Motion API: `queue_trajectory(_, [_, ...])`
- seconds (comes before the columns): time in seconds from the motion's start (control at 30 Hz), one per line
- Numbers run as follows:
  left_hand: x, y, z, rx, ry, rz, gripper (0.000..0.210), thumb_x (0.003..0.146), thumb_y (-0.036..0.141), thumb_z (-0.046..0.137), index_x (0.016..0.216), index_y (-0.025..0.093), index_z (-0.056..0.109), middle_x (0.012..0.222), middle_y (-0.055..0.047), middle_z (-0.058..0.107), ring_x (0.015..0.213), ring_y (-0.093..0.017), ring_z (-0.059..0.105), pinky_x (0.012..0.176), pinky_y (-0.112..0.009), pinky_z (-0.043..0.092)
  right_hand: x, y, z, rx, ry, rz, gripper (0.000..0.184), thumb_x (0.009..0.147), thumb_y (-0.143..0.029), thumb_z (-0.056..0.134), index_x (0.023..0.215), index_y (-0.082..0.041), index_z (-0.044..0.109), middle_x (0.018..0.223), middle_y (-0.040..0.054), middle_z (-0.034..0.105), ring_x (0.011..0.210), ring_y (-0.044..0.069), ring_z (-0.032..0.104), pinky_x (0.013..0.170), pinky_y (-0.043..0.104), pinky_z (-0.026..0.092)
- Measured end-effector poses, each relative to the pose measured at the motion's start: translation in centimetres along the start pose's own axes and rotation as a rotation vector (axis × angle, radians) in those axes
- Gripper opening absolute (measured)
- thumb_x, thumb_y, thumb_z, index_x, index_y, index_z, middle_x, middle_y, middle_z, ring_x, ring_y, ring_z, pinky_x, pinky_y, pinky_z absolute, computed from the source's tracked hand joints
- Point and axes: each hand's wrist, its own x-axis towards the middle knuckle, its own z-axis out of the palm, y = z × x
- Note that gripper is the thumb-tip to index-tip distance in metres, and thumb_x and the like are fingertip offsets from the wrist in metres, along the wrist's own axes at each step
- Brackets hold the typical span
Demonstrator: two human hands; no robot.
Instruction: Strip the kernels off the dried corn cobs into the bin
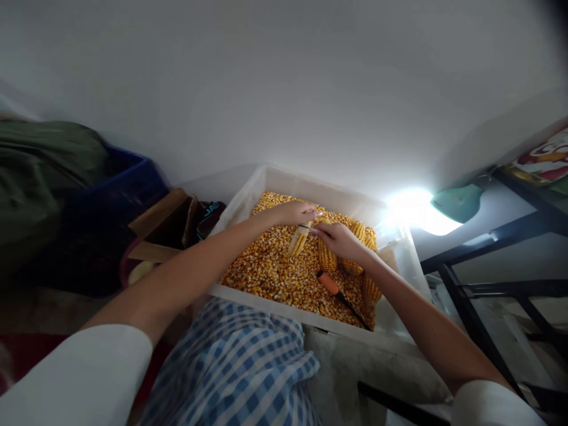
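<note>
A partly stripped corn cob point(299, 241) is held over loose corn kernels point(275, 266) in a whitish plastic bin point(284, 305). My left hand point(298, 213) is closed around the cob's upper end, its fingertips pointing right. From the other side, my right hand point(335, 236) pinches at that same end, close to the left fingers. Exactly what lies between the fingertips is too small to make out. Under and beside my right hand lie several full corn cobs point(327, 257). Below them, a tool with an orange handle point(328, 283) and dark shaft rests on the kernels.
A bright lamp with a green shade point(459, 207) stands at the bin's right, near a dark metal frame point(457, 302). To the left are an open cardboard box point(162, 222) and a blue crate point(128, 177). A pale wall point(284, 89) rises behind.
</note>
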Motion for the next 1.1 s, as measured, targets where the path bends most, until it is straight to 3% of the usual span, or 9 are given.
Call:
queue_trajectory(0.2, [-0.1,-0.3,-0.1,0.034,0.021,-0.014,0.038,0.082,0.046,0.032,0.069,0.015,0.05,0.062,0.0,0.05,0.056,-0.01,0.039,0.053,-0.023,0.025,-0.1,-0.1,-0.4,-0.119,-0.107,0.021,0.033,0.089,-0.034,0.032,0.078,-0.017,0.059,0.058,-0.0007,0.053,0.052,0.009,0.042,0.055,0.019,0.026])
queue_trajectory(0.3, [0.0,-0.9,0.0,0.087,0.089,-0.034,0.04,0.082,0.046,0.031,0.067,0.015,0.051,0.058,0.0,0.049,0.052,-0.01,0.038,0.052,-0.024,0.023,-0.3,-0.4,-0.9,-0.219,-0.087,0.031,0.035,0.089,-0.034,0.031,0.081,-0.017,0.06,0.061,0.001,0.057,0.056,0.01,0.046,0.057,0.02,0.027])
queue_trajectory(0.57, [0.1,-2.2,-0.1,0.26,0.243,-0.256,0.046,0.078,0.051,0.034,0.062,0.014,0.056,0.052,-0.002,0.05,0.049,-0.012,0.038,0.052,-0.025,0.021,-0.4,-1.2,-0.9,-0.4,-0.147,0.069,0.039,0.089,-0.036,0.028,0.091,-0.018,0.063,0.072,0.0036,0.063,0.063,0.012,0.052,0.06,0.022,0.027])
queue_trajectory(1.1, [0.3,-3.4,0.3,0.349,0.249,-0.263,0.048,0.076,0.053,0.035,0.063,0.014,0.059,0.054,-0.004,0.053,0.047,-0.012,0.038,0.05,-0.026,0.02,-0.4,-1.4,-0.1,-0.445,-0.161,0.094,0.045,0.091,-0.039,0.023,0.079,-0.017,0.06,0.068,0.0038,0.062,0.059,0.011,0.049,0.058,0.023,0.023])
